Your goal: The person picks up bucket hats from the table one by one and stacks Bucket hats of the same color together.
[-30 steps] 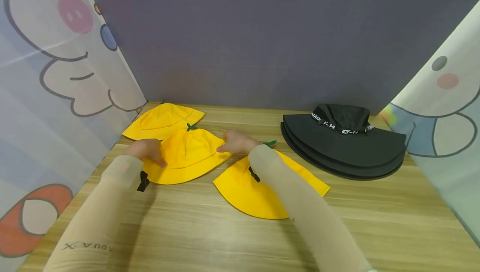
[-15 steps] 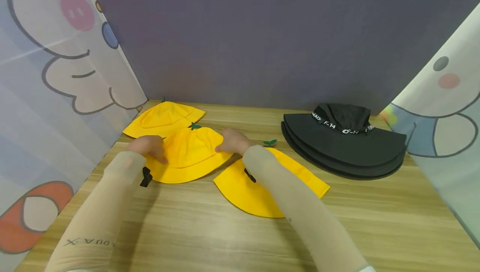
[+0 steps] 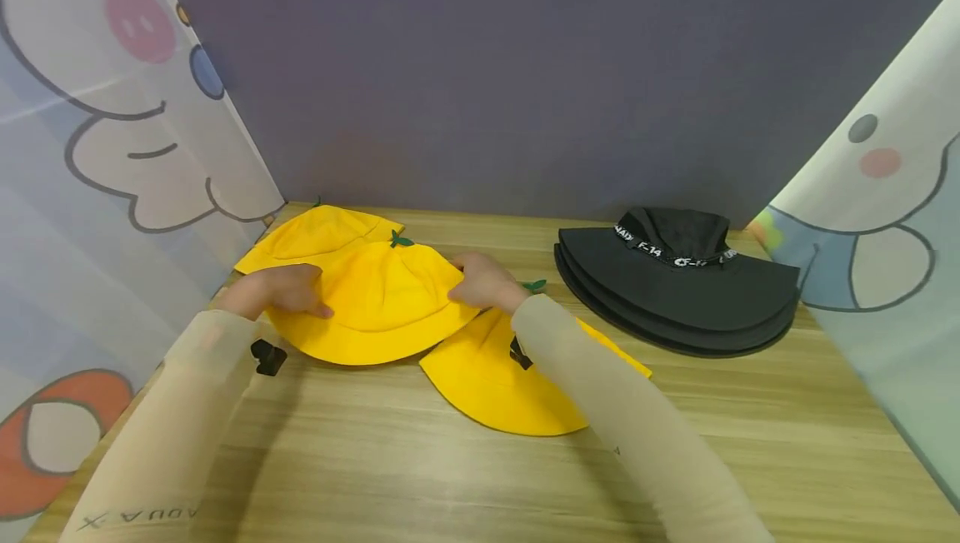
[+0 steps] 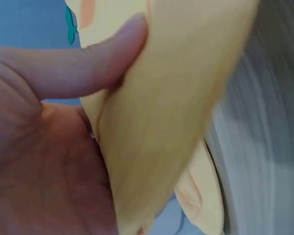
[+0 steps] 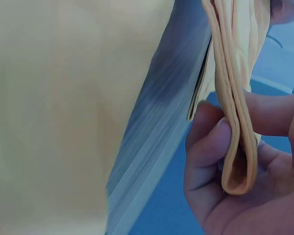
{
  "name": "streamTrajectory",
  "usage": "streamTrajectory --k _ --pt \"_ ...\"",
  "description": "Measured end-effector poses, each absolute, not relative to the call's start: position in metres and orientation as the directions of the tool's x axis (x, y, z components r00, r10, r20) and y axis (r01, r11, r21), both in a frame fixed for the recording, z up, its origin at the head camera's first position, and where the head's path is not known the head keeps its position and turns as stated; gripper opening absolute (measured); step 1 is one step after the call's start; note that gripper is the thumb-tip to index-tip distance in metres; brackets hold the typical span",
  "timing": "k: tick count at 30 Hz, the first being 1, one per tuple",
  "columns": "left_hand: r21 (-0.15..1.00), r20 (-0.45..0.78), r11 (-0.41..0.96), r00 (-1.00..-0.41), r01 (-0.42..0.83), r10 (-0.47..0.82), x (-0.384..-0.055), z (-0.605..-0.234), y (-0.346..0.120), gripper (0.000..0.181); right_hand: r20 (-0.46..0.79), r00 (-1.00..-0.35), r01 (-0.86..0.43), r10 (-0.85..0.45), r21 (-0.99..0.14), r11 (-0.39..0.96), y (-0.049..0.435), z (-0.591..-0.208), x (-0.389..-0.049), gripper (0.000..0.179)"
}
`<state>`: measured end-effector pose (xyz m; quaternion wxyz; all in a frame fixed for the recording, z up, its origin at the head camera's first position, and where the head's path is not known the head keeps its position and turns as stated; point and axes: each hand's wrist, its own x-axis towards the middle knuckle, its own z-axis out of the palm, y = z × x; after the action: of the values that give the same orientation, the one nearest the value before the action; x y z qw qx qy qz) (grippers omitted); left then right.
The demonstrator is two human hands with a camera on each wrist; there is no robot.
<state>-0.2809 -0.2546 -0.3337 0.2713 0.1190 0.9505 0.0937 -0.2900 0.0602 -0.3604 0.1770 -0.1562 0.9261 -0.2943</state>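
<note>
Your left hand and right hand pinch 1 folded yellow cloth hat, maybe raised; next, keep it level.

In your head view, black wide-brimmed hats sit stacked toward three o'clock on your wood-grain desk. A grey panel rises at twelve; one cartoon sheet hangs at nine.

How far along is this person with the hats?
Done, it seems: the black hats sit stacked at the right. In hand: a yellow hat, its brim pinched by the left hand and right hand. Still to do, probably: stacking it with the rear hat and front hat, which lie apart.
</note>
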Motion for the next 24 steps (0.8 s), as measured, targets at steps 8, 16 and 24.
streamTrajectory --k 8,16,24 --pt "0.271 -0.449 0.942 -0.839 0.2 0.307 -0.277 -0.324 -0.226 0.089 -0.252 -0.891 -0.167 -0.378 -0.591 0.789 0.099 -0.359 -0.289 0.054" --pt "0.353 -0.393 0.893 -0.822 0.28 0.413 -0.281 -0.321 -0.186 0.078 -0.267 -0.894 -0.122 -0.36 -0.628 0.769 0.154 -0.347 -0.282 0.052" --pt "0.406 -0.371 0.856 -0.799 0.319 0.473 -0.281 -0.317 -0.152 0.061 -0.208 -0.903 -0.196 -0.377 -0.581 0.79 0.198 -0.34 -0.265 0.034"
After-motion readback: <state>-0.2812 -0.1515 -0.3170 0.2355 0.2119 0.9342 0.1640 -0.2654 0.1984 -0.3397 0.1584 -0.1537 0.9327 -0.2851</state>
